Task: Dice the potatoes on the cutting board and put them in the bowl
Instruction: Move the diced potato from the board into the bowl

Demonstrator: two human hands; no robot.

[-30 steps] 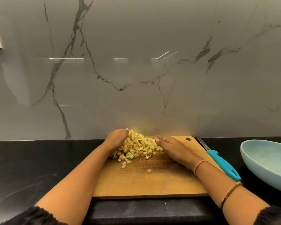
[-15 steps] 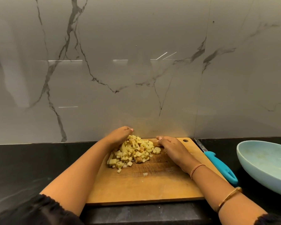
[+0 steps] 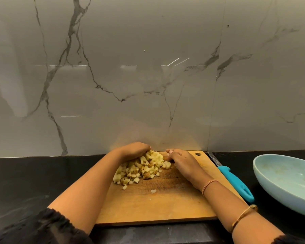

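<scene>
Hands, left [image 3: 136, 150] & right [image 3: 180, 160], cup diced potatoes [image 3: 141, 169] on board [image 3: 157, 205].

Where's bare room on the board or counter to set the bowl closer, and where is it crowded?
Free: the counter left of the board, and the board's near half, bare but for one stray piece. Crowded: the board's far end, where the left hand and right hand flank the potato pile, and the strip on the right between knife and bowl.
</scene>
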